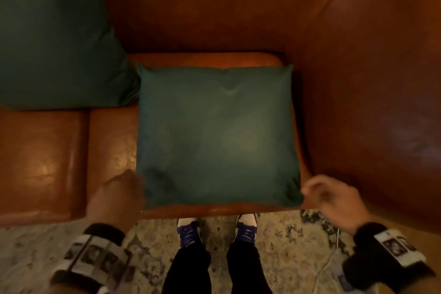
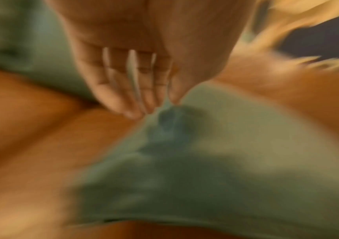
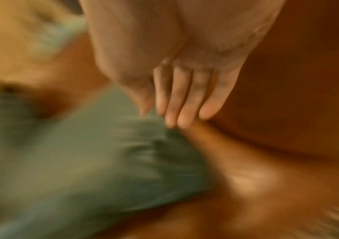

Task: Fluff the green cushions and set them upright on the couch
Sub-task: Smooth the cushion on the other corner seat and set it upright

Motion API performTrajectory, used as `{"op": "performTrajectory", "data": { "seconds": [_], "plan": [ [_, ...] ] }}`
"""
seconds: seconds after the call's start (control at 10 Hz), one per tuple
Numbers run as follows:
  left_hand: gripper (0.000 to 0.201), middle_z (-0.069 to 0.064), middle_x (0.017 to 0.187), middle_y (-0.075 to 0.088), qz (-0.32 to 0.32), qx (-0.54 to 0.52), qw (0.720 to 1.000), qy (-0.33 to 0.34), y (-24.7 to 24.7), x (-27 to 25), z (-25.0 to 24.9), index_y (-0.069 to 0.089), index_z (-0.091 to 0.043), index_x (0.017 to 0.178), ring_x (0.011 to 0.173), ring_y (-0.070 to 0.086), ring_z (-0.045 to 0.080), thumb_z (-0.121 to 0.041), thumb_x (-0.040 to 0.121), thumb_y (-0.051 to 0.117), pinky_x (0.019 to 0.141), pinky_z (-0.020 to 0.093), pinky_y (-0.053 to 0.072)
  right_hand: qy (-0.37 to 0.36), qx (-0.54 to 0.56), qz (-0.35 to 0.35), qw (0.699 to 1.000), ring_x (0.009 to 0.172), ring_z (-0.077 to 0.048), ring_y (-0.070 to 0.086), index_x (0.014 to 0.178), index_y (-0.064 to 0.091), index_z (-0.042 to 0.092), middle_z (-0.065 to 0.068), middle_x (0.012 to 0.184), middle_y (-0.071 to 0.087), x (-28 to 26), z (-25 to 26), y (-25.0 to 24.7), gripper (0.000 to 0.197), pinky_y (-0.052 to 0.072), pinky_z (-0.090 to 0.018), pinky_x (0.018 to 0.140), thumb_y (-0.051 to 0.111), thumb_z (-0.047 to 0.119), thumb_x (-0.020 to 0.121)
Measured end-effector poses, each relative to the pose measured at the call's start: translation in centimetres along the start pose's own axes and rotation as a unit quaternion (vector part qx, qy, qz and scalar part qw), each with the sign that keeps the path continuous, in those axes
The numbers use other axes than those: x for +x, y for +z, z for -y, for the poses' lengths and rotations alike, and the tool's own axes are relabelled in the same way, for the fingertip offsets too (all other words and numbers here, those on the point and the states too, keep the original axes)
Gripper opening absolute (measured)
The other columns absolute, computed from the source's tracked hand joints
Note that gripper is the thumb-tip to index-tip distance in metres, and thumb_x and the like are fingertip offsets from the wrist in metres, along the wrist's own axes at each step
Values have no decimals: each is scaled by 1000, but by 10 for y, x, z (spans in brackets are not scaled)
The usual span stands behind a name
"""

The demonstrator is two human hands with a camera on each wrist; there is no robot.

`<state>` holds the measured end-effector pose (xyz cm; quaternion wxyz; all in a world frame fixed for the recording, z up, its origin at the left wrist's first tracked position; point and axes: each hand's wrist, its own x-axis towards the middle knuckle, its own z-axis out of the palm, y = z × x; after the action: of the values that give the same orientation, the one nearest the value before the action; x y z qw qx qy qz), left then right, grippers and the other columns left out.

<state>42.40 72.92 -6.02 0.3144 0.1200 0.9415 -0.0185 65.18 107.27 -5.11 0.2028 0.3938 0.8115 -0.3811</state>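
A square green cushion (image 1: 214, 136) lies flat on the brown leather couch seat (image 1: 112, 145), right in front of me. My left hand (image 1: 128, 188) is at its near left corner and my right hand (image 1: 315, 188) at its near right corner. In the blurred left wrist view my left hand (image 2: 158, 106) has straight fingers and a thumb whose tips touch the creased corner of the cushion (image 2: 215, 153). My right hand (image 3: 160, 119) likewise has straight fingers, their tips at the corner of the cushion (image 3: 82, 161). A second green cushion (image 1: 55, 43) leans upright against the backrest at the far left.
The couch's backrest (image 1: 202, 7) rises behind the flat cushion and its armrest (image 1: 370, 102) is close on the right. I stand on a patterned rug (image 1: 286, 241), my shoes (image 1: 188, 229) against the seat's front edge. A thin white cable (image 1: 331, 258) lies on the rug.
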Motion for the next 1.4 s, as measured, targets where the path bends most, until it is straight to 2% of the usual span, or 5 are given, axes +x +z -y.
{"op": "performTrajectory", "data": {
  "seconds": [0.2, 0.5, 0.9, 1.3, 1.4],
  "plan": [
    [26, -11, 67, 72, 284, -197, 929, 135, 28, 14, -115, 70, -6, 97, 60, 67, 4, -19, 89, 49, 55, 19, 51, -3, -71, 424, 903, 103, -23, 62, 111, 67, 18, -5, 114, 64, 62, 105, 78, 27, 48, -29, 81, 59, 26, 86],
    [36, 6, 128, 57, 284, 253, 919, 104, 17, 29, 7, 55, -11, 124, 116, 56, 23, -28, 97, 38, 92, 26, 44, 34, -390, 452, 802, 58, -8, 56, 77, 67, 15, 5, 69, 62, 73, 26, 21, 24, 46, -21, 57, 58, 34, 89],
    [33, 6, 122, 61, 316, -78, 945, 34, 18, 39, 20, 59, -12, 118, 105, 57, 17, -28, 100, 37, 81, 14, 42, 98, -96, 474, 870, 84, -16, 66, 108, 65, 17, -10, 105, 69, 70, 15, 1, 25, 52, -28, 76, 68, 28, 85],
    [55, 14, 135, 51, 64, -862, 491, -105, -63, 140, -68, 47, -15, 120, 123, 50, 36, -57, 97, 19, 87, 42, 45, 144, 749, 63, 644, 110, -26, 62, 104, 61, 15, -7, 112, 67, 153, 136, -21, 48, 59, -34, 64, 83, 33, 66],
    [63, 12, 152, 31, 137, -622, 769, -45, -78, 151, -36, 26, -15, 145, 116, 57, 18, -54, 98, 13, 98, 39, 45, 144, 796, -49, 586, 113, -26, 61, 126, 53, 20, -9, 126, 61, 166, 123, -59, 41, 54, -30, 70, 57, 38, 89]
  ]
}}
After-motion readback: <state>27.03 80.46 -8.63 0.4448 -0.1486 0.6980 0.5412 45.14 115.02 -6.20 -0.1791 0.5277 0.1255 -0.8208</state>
